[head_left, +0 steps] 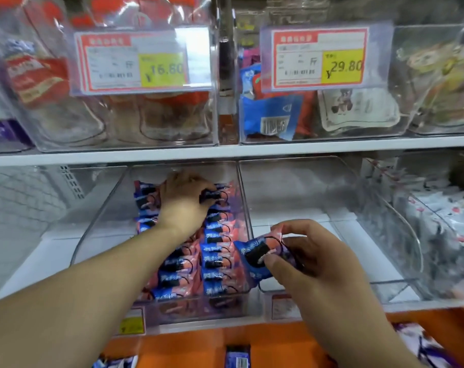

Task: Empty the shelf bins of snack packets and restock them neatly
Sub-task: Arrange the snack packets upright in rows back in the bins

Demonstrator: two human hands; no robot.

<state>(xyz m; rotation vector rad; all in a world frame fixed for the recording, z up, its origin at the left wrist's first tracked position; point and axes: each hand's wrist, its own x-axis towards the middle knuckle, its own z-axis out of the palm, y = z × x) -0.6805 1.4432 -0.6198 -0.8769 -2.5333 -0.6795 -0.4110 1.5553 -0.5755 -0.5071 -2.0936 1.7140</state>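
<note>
A person's left hand (184,201) reached deep into a clear plastic bin (98,227) on the lower shelf (26,264), its fingers curled in a close grip round one blue-and-pink snack packet (212,195) at the back of the stock. The bin held two tidy rows of packets (215,251) of the same kind, running from its back wall to its front lip. The right hand (302,251) hovered over the front of the neighbouring clear bin (385,248), just to the right, pinching a further packet (254,257) between thumb and curled fingers, the grip tight on the wrapper; that packet hung by the wall between the two bins. The floor of this second bin showed bare white. Farther right, white-wrapped packets (443,208) lay heaped in a third container. On the shelf above, clear bins carried red-wrapped goods (37,75) on the left and blue packets (268,115) on the right, behind a price tag (143,61) reading 16.80 and another tag (320,58) reading 29.80. An orange ledge (278,346) ran below the shelf, with more packets lying on it.
</note>
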